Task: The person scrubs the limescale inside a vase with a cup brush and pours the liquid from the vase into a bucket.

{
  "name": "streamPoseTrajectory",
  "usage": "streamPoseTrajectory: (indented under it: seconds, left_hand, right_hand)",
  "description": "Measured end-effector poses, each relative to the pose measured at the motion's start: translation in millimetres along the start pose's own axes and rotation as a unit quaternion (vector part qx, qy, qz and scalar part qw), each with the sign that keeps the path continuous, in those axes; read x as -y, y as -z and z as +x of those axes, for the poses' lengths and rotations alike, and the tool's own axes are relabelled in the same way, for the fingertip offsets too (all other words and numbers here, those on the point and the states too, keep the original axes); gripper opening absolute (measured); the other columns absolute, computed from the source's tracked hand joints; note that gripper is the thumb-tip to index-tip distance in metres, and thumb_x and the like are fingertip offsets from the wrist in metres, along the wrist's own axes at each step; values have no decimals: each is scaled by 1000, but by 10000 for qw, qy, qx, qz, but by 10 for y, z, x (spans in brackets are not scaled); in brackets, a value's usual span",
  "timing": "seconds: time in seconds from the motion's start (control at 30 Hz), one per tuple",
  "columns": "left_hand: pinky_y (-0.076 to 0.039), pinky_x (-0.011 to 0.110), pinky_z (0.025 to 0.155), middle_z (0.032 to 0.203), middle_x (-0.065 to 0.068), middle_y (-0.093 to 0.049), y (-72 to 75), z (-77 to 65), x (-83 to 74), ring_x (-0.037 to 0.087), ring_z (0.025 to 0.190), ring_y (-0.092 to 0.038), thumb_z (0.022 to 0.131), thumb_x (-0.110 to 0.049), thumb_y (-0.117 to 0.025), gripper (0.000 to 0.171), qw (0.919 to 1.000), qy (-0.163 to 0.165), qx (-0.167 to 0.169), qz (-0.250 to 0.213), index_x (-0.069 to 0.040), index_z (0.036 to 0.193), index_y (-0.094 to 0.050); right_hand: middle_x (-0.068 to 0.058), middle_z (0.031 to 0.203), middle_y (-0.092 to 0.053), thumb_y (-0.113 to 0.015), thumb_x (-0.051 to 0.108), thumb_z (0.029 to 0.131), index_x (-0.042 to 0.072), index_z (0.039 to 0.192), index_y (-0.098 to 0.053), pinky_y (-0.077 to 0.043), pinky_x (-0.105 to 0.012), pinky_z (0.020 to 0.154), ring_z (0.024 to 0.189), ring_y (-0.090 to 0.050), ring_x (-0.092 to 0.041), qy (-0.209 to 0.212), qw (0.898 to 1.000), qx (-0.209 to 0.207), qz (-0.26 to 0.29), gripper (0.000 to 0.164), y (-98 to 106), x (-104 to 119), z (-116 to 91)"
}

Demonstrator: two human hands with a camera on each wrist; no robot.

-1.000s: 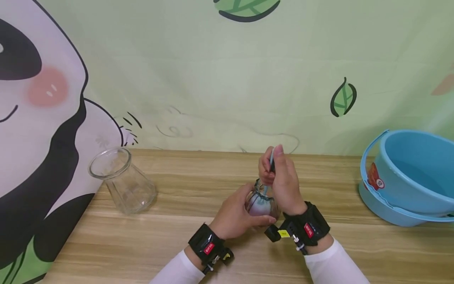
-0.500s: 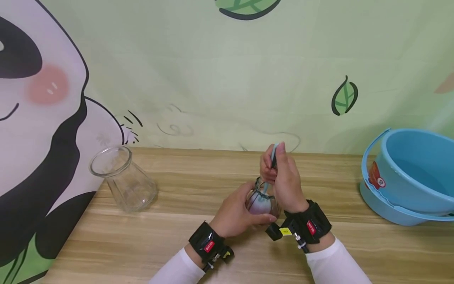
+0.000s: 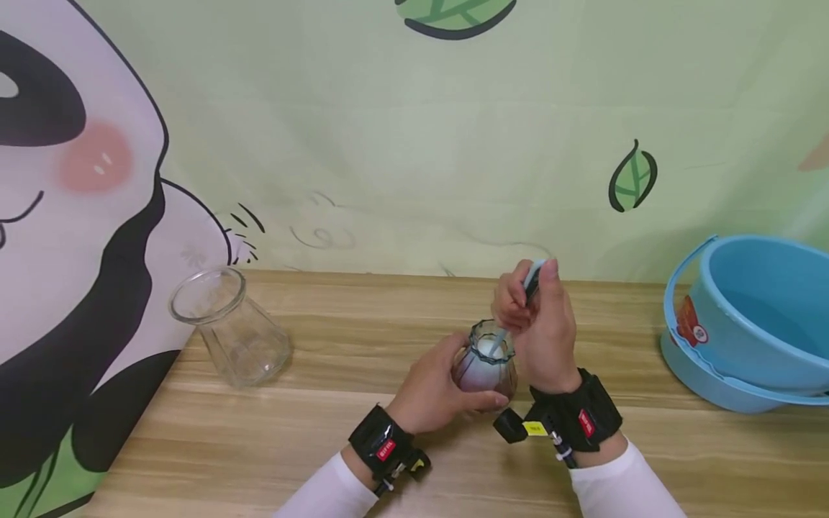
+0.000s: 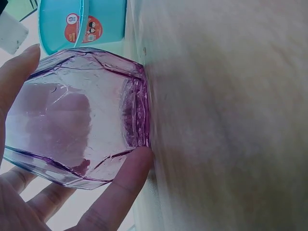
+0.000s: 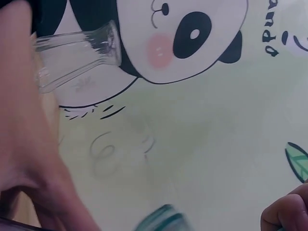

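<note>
My left hand (image 3: 430, 388) grips a small faceted glass vase (image 3: 482, 378) low on its body, thumb along the near side. The vase has a bluish scalloped rim and a purple-tinted base, which stands by the tabletop in the left wrist view. My right hand (image 3: 534, 324) holds a bottle brush by its light blue and black handle (image 3: 534, 280), thumb up along it. The brush's pale head (image 4: 57, 115) is inside the vase, seen through the glass. In the right wrist view, the vase rim (image 5: 166, 219) shows at the bottom, beside my right fingers (image 5: 288, 214).
A tall clear glass jar (image 3: 246, 342) with a wide rim stands at the left of the wooden table (image 3: 324, 475). On the right are stacked light blue buckets (image 3: 764, 324) with a handle. A green panda backdrop (image 3: 388, 165) hangs behind the table.
My right hand has moved right and tilted the brush handle to the right. The brush's pale head shows higher, nearer the vase's mouth. The left hand still holds the vase in much the same place.
</note>
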State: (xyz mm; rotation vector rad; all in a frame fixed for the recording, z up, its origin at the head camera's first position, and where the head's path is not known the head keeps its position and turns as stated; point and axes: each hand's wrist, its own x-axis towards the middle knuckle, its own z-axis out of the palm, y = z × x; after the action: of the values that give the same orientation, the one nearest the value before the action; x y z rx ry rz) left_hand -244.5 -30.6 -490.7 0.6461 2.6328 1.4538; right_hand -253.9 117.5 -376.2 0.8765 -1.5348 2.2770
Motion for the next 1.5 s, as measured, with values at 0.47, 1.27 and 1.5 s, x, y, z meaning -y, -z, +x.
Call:
streamPoseTrajectory:
  seconds: [0.47, 1.27, 1.5]
  left_hand:
    - [-51, 30, 65, 103, -12, -59, -12, 7, 19, 8, 85, -56, 65, -64, -80, 70, 10000, -1, -19, -21, -36, 120, -47]
    - [-51, 31, 66, 103, -11, -59, 1, 5, 19, 8, 86, -56, 65, -66, -78, 71, 9999, -39, 57, -120, -36, 121, -47]
    - [-51, 31, 67, 103, -11, -58, -15, 13, 10, 8, 87, -56, 65, -66, -79, 72, 10000, 5, 62, -77, -36, 122, -46]
  right_hand:
    - [1, 56, -24, -21, 38, 105, 9, 64, -28, -11, -37, 40, 45, -22, -14, -352, 9988, 210, -265, 51, -30, -89, -40]
    - [-2, 55, -24, -19, 32, 103, 7, 64, -27, -10, -37, 38, 44, -21, -16, -938, 9933, 632, -256, 47, -1, -169, -11]
    - [-2, 55, -23, -19, 35, 104, 6, 64, -26, -11, -37, 39, 44, -20, -17, -852, 9941, 596, -311, 49, 25, -163, -43]
